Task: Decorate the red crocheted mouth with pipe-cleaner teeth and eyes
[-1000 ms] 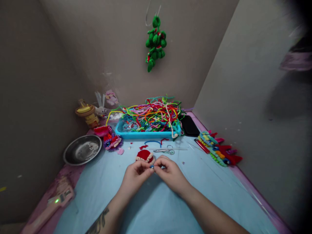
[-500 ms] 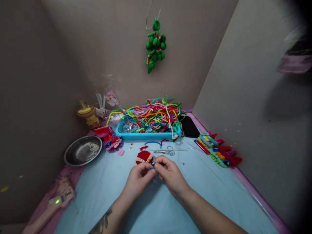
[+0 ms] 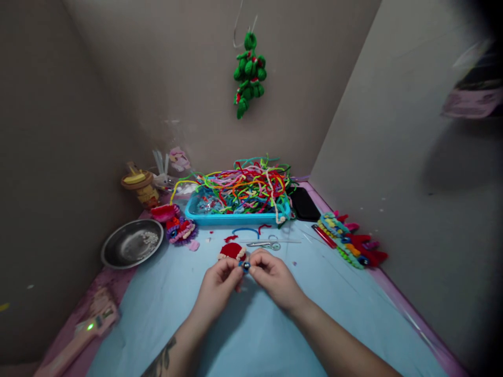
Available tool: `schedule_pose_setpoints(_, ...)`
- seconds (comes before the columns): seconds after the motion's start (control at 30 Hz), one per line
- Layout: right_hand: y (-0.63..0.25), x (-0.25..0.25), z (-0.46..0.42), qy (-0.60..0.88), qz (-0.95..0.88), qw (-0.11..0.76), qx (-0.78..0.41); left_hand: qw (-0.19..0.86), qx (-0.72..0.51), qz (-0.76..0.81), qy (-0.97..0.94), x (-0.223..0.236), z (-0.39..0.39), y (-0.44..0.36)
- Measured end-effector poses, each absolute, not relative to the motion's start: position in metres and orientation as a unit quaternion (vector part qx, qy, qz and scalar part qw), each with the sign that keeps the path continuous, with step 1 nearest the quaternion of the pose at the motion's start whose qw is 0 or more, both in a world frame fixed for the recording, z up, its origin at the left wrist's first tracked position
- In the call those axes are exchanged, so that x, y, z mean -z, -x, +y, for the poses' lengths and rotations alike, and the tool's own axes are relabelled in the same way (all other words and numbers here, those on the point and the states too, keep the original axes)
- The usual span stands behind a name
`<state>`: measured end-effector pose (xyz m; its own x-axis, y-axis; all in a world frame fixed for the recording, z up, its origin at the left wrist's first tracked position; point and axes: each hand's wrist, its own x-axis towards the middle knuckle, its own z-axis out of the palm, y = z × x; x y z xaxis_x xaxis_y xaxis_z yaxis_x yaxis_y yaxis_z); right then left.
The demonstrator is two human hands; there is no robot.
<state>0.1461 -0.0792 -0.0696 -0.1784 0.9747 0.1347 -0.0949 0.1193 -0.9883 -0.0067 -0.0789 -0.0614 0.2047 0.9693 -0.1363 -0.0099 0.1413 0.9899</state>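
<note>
Between both hands, above the light blue table cover, is a small blue crocheted eye (image 3: pixel 245 265) with a shiny dark centre. My left hand (image 3: pixel 221 283) pinches its left edge between thumb and fingers. My right hand (image 3: pixel 275 277) is closed on its right side, with the fingertips partly hiding it. Just beyond the fingers lies a red crocheted piece (image 3: pixel 231 250) with a cream ruffled edge, partly covered by my left hand. Scissors (image 3: pixel 266 245) rest behind my right hand.
A blue tray (image 3: pixel 236 219) heaped with coloured yarn stands at the back. To its right lies a black phone (image 3: pixel 304 204). A metal bowl (image 3: pixel 113 254) and crocheted pieces (image 3: pixel 179 230) are at left; more colourful crochet (image 3: pixel 346 243) lies at right. A green crocheted ornament (image 3: pixel 250 73) hangs above.
The eye has turned so that more of its blue rim and dark centre show. My left hand has shifted slightly left and down, and the hands sit a little farther apart.
</note>
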Motion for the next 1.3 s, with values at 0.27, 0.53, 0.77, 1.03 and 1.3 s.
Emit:
schedule_pose_setpoints(0.27, -0.150, 0.066, -0.079, 0.356, -0.617, 0.477, -0.514, 0.637, -0.404, 0.458, -0.470, 0.066, -0.080, 0.009)
schedule_pose_setpoints(0.53, -0.152, 0.065, -0.078, 0.348, -0.643, 0.452, -0.511, 0.633, -0.420, 0.459, -0.460, 0.066, -0.078, 0.014)
schedule_pose_setpoints(0.77, -0.158, 0.065, -0.080, 0.350, -0.726, 0.384, -0.450, 0.630, -0.372, 0.476, -0.488, 0.065, -0.077, 0.018)
schedule_pose_setpoints(1.03, -0.154, 0.068, -0.079, 0.375, -0.711, 0.375, -0.461, 0.644, -0.385, 0.452, -0.483, 0.062, -0.074, 0.016)
schedule_pose_setpoints(1.3, -0.150, 0.076, -0.076, 0.419, -0.647, 0.408, -0.490, 0.545, -0.397, 0.496, -0.547, 0.061, -0.076, 0.019)
